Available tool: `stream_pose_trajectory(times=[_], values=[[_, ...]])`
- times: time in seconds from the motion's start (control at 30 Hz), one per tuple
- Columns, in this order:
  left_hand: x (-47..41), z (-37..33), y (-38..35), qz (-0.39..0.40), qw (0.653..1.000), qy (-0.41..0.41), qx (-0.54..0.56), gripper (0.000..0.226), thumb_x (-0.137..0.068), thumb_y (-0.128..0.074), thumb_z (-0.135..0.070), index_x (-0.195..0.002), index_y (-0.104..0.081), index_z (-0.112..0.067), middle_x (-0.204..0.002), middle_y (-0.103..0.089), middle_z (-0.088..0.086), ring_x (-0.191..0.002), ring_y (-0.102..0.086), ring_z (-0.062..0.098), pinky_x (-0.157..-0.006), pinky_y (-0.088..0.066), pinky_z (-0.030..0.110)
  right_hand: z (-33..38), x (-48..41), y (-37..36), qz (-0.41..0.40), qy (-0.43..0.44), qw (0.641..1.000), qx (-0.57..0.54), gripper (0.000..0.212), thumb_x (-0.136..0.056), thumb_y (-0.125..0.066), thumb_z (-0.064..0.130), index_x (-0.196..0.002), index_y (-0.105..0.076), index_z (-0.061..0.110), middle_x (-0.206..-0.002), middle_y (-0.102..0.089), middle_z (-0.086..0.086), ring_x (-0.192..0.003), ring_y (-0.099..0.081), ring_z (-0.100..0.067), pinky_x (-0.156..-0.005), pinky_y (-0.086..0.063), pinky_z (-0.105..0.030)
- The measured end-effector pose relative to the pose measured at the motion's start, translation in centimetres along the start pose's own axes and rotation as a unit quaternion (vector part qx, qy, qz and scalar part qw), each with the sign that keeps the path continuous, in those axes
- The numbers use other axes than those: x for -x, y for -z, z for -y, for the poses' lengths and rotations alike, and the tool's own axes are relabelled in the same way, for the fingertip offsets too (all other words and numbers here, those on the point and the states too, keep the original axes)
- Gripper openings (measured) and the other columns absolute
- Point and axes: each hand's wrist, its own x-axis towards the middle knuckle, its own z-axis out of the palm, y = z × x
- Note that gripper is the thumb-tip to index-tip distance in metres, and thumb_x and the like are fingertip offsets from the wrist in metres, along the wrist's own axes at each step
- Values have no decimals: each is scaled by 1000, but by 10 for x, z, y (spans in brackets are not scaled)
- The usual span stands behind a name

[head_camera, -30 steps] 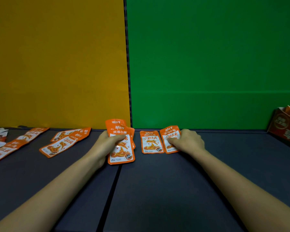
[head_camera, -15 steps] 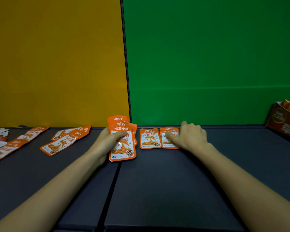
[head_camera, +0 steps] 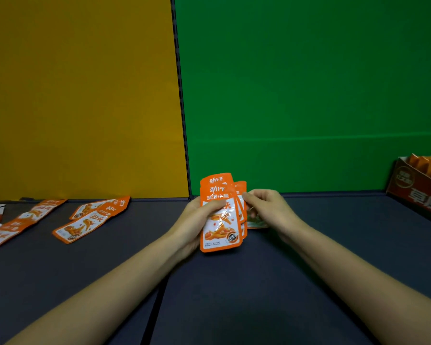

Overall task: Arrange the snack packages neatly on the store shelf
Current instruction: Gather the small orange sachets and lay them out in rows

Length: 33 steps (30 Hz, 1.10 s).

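Fanned packets, orange and glossy, stand upright just above the shelf in the left hand, thumb clamped across the front; the right hand pinches a rear packet's edge; light, limp, likely slippery, best taken by the seams; loose packets lie left; a cardboard box at right holds more.

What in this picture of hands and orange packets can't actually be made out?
Head view:
- How many flat orange foil snack packets the left hand holds: the front one covers the others.
- Whether the right hand pinches one: the stack hides its fingers' ends.
- A packet lying on the dark shelf: the right hand covers all but a corner.
- The brown cardboard box: cut by the right edge.
- Small print: too small.
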Motion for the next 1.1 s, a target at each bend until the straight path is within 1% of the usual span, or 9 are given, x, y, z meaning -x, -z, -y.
stream_pose_trajectory(times=[0.17, 0.27, 0.33, 0.53, 0.7, 0.87, 0.9, 0.97, 1.1], values=[[-1, -2, 8, -4, 1000, 24, 17, 14, -89, -60, -14, -102, -60, -9, -76, -75, 8, -59, -72, 18, -50, -58, 29, -9, -17, 26, -65, -15, 996, 58, 34, -92, -53, 25, -59, -57, 16, -62, -61, -1, -61, -53, -13, -68, -41, -30], [-1, -6, 18, -25, 999, 24, -2, 16, -88, -61, -16, -103, -59, -10, -71, -75, 6, -55, -71, 17, -47, -56, 27, -18, -27, 61, -129, -51, 982, 124, 31, -93, -50, 25, -64, -59, 15, -81, -67, -11, -78, -58, -23, -73, -44, -35], [-1, -8, 26, -40, 999, 33, -14, 14, -88, -62, -17, -101, -58, -12, -67, -74, 6, -52, -70, 17, -44, -55, 26, -30, -25, 81, -141, -91, 966, 196, 34, -95, -46, 25, -65, -58, 13, -91, -67, -17, -84, -58, -25, -74, -42, -33], [0, -12, 37, -52, 996, 61, -45, 17, -85, -64, -19, -100, -58, -13, -62, -73, 5, -48, -69, 16, -41, -53, 25, -52, -29, 87, -105, -181, 936, 282, 38, -96, -42, 30, -98, -67, 2, -104, -68, -15, -97, -61, -30, -85, -46, -36], [2, -8, 33, -43, 995, 61, -67, 13, -85, -65, -19, -96, -60, -14, -63, -74, 4, -49, -69, 16, -44, -55, 24, -53, -28, 78, -98, -163, 898, 398, 36, -95, -38, 37, -98, -64, 12, -103, -63, -10, -96, -57, -29, -76, -41, -32], [6, -6, 29, -31, 995, 57, -79, 11, -85, -65, -19, -94, -61, -14, -64, -74, 3, -52, -70, 15, -45, -55, 24, -48, -23, 73, -137, -128, 850, 492, 40, -94, -40, 42, -105, -63, 10, -112, -64, -12, -104, -59, -32, -75, -41, -34], [7, -6, 28, -26, 995, 57, -78, 11, -85, -65, -19, -94, -61, -13, -65, -74, 3, -52, -70, 15, -45, -55, 24, -43, -21, 72, -156, -111, 849, 492, 40, -94, -41, 43, -104, -63, 10, -111, -64, -12, -104, -59, -33, -76, -42, -34], [9, -6, 26, -16, 995, 57, -75, 11, -85, -66, -19, -94, -62, -12, -66, -74, 3, -54, -71, 15, -47, -56, 24, -30, -14, 66, -169, -62, 877, 446, 35, -94, -43, 43, -94, -63, 14, -104, -66, -11, -101, -60, -32, -77, -43, -35], [17, -4, 23, 8, 995, 57, -84, 13, -84, -66, -19, -95, -63, -13, -73, -76, 4, -59, -71, 15, -53, -57, 26, 1, 10, 33, 3, -8, 953, 301, 40, -96, -38, 44, -73, -63, 25, -85, -65, -2, -87, -60, -20, -75, -40, -29]])
